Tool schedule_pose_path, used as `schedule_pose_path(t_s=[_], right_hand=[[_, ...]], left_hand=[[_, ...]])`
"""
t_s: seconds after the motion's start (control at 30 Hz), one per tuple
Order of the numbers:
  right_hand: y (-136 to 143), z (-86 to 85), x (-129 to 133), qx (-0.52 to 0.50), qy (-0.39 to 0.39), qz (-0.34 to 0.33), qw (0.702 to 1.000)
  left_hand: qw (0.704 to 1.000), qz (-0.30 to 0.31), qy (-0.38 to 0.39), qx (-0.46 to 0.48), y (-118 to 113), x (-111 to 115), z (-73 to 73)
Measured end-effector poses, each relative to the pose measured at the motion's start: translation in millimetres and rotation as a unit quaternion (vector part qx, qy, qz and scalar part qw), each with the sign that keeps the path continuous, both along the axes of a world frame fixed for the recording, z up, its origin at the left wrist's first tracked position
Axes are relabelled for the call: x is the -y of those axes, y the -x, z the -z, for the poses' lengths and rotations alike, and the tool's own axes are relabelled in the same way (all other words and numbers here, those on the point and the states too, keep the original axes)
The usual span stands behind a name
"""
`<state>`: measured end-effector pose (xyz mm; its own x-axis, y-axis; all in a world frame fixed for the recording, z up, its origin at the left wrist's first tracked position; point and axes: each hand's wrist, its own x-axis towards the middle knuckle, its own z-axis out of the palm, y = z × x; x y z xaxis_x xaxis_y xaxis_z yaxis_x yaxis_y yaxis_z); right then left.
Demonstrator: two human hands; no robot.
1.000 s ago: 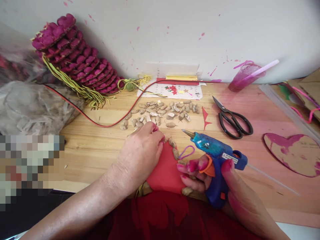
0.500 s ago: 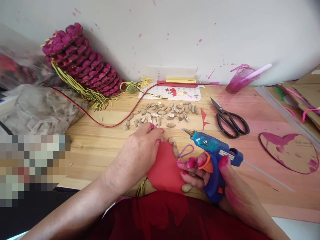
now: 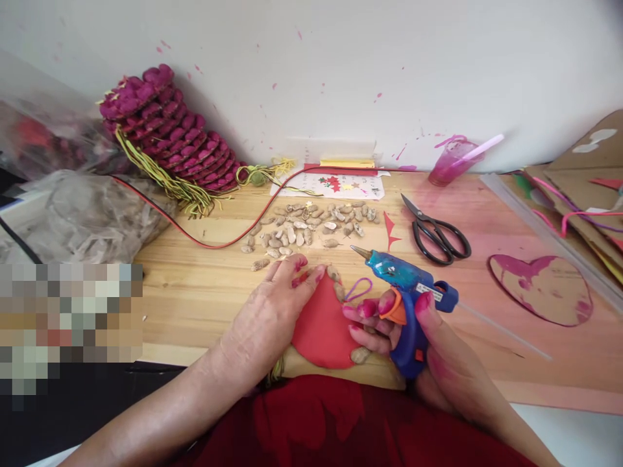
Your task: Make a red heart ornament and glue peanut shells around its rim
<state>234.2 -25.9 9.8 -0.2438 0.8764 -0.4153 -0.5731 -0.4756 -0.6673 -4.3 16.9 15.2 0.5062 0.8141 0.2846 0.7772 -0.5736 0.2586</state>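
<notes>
A red card piece (image 3: 321,324) lies at the table's front edge, with several peanuts (image 3: 360,355) along its right side. My left hand (image 3: 275,295) rests over its left edge, fingers bent and the thumb on its upper part; what lies under the fingers is hidden. In my right hand (image 3: 433,350) is a blue hot glue gun (image 3: 406,272), fingers around its handle and orange trigger. Its nozzle points left, above the table. A purple cord loop (image 3: 359,288) lies by the card, and a loose peanut (image 3: 260,264) lies just beyond my left hand.
More peanuts (image 3: 296,233) are spread behind my hands. To the right are black scissors (image 3: 440,237), a cardboard heart (image 3: 540,288) and a pink-stained cup (image 3: 452,162). A red-black cable (image 3: 209,246) crosses the table. A magenta bundle (image 3: 170,136) and plastic bag (image 3: 92,217) stand left.
My left hand's fingers have shifted at the card's upper edge, with thumb and forefinger now further apart. A loose peanut shows beyond them. The view has shifted slightly; the glue gun stays held.
</notes>
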Motion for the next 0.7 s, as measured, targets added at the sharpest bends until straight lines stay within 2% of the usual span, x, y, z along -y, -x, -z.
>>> schedule_pose_path(t_s=[0.17, 0.47, 0.7], right_hand=[[3, -5.7, 1, -0.001, 0.002, 0.005, 1.000], [1, -7.8, 0, 0.032, -0.007, -0.012, 0.999], [2, -7.8, 0, -0.002, 0.024, 0.009, 1.000]], left_hand=[[1.000, 0.023, -0.007, -0.012, 3, -5, -5.2], [0.998, 0.036, 0.037, 0.021, 9, -14, 2.4], [0.997, 0.042, 0.046, 0.049, 10, -14, 7.2]])
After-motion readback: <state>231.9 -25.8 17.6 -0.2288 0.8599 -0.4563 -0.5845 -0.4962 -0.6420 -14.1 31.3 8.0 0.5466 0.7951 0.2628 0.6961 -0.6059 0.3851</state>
